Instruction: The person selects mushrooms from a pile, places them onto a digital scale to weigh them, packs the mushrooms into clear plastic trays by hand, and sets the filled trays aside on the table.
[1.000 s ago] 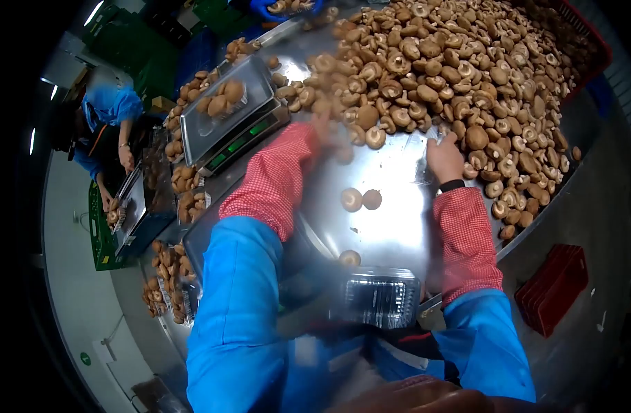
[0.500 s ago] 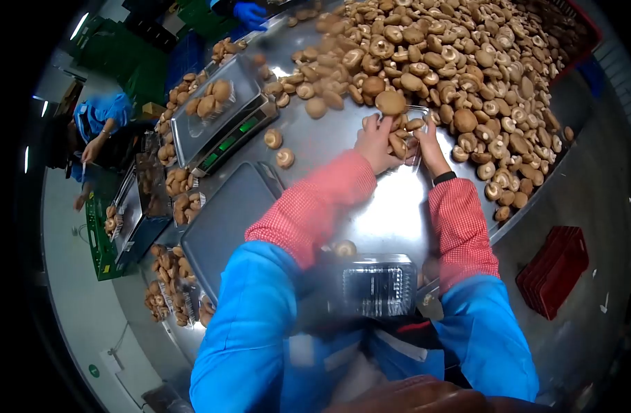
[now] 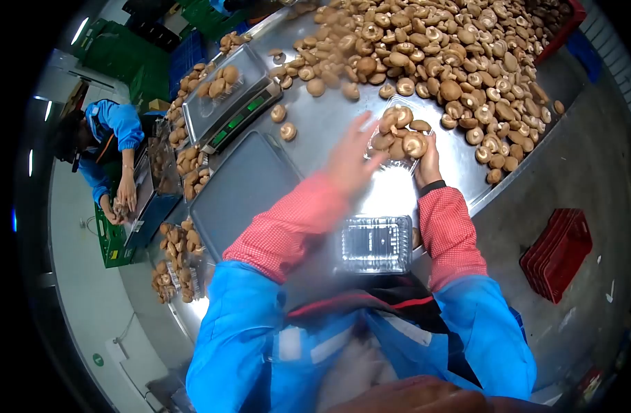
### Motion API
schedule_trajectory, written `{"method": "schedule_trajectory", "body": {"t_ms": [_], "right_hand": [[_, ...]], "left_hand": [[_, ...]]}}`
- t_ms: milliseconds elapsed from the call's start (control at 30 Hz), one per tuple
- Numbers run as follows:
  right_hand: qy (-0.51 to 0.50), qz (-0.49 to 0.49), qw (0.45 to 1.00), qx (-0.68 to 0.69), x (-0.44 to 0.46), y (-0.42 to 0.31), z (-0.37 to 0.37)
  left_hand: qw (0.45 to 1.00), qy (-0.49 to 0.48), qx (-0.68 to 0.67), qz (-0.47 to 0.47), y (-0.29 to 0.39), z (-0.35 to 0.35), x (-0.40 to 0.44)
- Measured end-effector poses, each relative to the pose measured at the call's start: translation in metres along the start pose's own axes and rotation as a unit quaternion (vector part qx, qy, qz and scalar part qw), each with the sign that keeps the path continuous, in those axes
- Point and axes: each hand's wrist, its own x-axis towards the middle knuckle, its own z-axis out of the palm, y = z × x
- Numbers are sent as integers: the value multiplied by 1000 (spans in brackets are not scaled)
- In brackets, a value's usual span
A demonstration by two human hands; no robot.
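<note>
A clear plastic tray (image 3: 402, 164) with several shiitake mushrooms (image 3: 399, 135) in it is tilted on the steel table before me. My right hand (image 3: 429, 163) grips its right side, fingers behind the wall and thumb at the edge. Just left of the tray, my left hand (image 3: 352, 160) is smeared by motion; thumb and fingers look apart, and no mushroom shows in it. Nearer to my body, a stack of clear trays (image 3: 375, 244) rests on the table edge. The big shiitake pile (image 3: 460, 62) spreads beyond both hands.
Left of me lies a grey tray (image 3: 243, 196). Behind it a scale (image 3: 240, 113) with lit green displays carries a tray of mushrooms. Filled trays line the table's left side. A co-worker (image 3: 116, 134) handles something there. Red crates (image 3: 556, 255) stand on the floor at right.
The tray of mushrooms has come away from the pile, slightly toward me. My left hand has left it, moving leftward; my right hand keeps its hold. The co-worker has leaned further into view.
</note>
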Motion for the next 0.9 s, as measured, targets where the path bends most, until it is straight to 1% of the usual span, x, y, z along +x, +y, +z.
{"method": "schedule_trajectory", "body": {"t_ms": [33,67,100,133,167,200,267,300,400,433,500,533,567,633,767,867,900], "right_hand": [[3,-18,1000,-17,-7,-2,3],[-3,7,1000,5,-11,-2,1],[-7,7,1000,7,-16,-2,5],[-12,9,1000,8,-20,-1,9],[-17,12,1000,8,-26,0,13],[-16,1,1000,-1,-33,0,21],[-16,-22,999,-20,-50,-6,41],[-35,-11,998,-56,-57,-11,47],[-90,20,980,-178,-69,-20,51],[-107,12,964,-245,-83,-29,62],[-137,16,944,-300,-90,-32,56],[-147,13,935,-322,-96,-35,54],[-133,13,927,-350,-101,-36,52],[-108,22,907,-406,-108,-38,48],[-99,42,871,-480,-105,-32,31],[-139,-5,807,-574,-72,-11,8],[-139,-4,777,-614,-64,-9,14]], "left_hand": [[995,-16,-50,-90,-8,0,-6],[978,-31,-101,-180,-14,-3,-12],[951,-44,-151,-267,-18,-5,-17],[913,-67,-246,-319,-21,-3,-23],[862,-89,-338,-367,-23,-2,-30],[799,-109,-426,-409,-23,-2,-35],[796,-94,-426,-419,-14,-15,-33],[794,-86,-426,-425,-11,-21,-35],[802,-36,-442,-401,-27,-37,-56],[792,-34,-444,-417,-23,-52,-59],[772,-32,-449,-448,-16,-87,-65],[767,-21,-460,-447,-19,-101,-73],[768,-19,-458,-447,-23,-116,-81],[791,-8,-433,-432,-38,-146,-102],[810,0,-382,-444,-86,-200,-155],[813,-17,-355,-462,-118,-226,-195],[813,-22,-346,-467,-127,-231,-208]]}}
